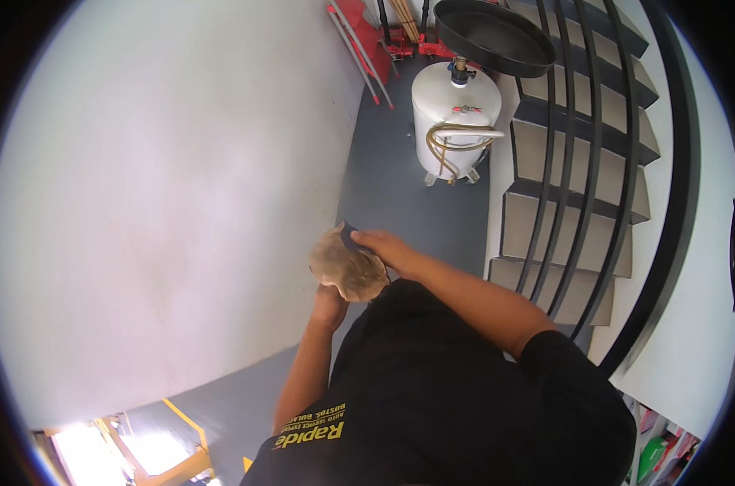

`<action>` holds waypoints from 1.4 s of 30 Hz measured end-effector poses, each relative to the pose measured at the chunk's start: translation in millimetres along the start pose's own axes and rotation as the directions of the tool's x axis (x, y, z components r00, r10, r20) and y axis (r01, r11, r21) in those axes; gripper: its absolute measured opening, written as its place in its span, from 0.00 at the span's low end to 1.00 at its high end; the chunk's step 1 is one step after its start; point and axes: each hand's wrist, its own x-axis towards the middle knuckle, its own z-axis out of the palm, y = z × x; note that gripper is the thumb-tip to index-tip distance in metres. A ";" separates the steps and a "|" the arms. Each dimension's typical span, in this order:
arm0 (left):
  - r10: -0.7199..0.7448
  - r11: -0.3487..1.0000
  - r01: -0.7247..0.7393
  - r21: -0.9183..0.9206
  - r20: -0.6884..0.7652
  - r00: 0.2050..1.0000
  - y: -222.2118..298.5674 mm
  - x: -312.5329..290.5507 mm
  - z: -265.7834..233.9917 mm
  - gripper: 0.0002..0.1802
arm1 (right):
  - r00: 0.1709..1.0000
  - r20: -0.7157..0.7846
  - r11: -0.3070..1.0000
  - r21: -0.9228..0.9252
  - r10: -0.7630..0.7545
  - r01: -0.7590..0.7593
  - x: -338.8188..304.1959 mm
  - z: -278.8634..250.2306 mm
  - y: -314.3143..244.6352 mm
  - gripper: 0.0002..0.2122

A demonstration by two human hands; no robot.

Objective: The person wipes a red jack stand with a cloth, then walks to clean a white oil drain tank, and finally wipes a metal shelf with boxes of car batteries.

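Lying between fingers (377,245), crumpled tan cloth (347,266)

White wall (173,194), grey floor (384,154)

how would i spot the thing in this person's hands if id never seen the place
Start at the black shirt in the lower middle, then look just up-left to the left hand and right hand. Held between them is a crumpled tan bundle. Its wrinkled surface sets it apart from the smooth white wall and flat grey floor behind it.
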 end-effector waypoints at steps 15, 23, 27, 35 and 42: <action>-0.065 0.863 0.291 -0.413 0.479 0.875 77.8 268.6 -13.6 0.35 | 0.967 -0.229 0.987 -0.133 -0.114 0.085 125.1 -115.5 -69.9 0.19; -0.452 0.800 0.566 -0.197 0.422 0.786 70.9 401.6 8.8 0.30 | 0.620 -0.784 0.999 -0.038 -0.023 -0.011 68.8 -183.5 -71.5 0.21; -0.452 0.795 0.571 -0.204 0.428 0.782 61.9 453.3 23.4 0.29 | 0.454 -0.891 0.992 0.027 -0.033 0.124 45.8 -191.9 -59.6 0.19; -0.493 0.781 0.620 -0.079 0.531 0.689 38.4 535.5 52.1 0.25 | 0.305 -0.949 0.970 0.141 0.075 0.200 33.1 -220.6 -48.5 0.19; -0.641 0.715 0.481 0.507 0.201 0.741 36.6 598.3 78.6 0.19 | 0.295 -0.951 0.962 0.159 0.089 0.222 80.3 -283.9 -88.7 0.18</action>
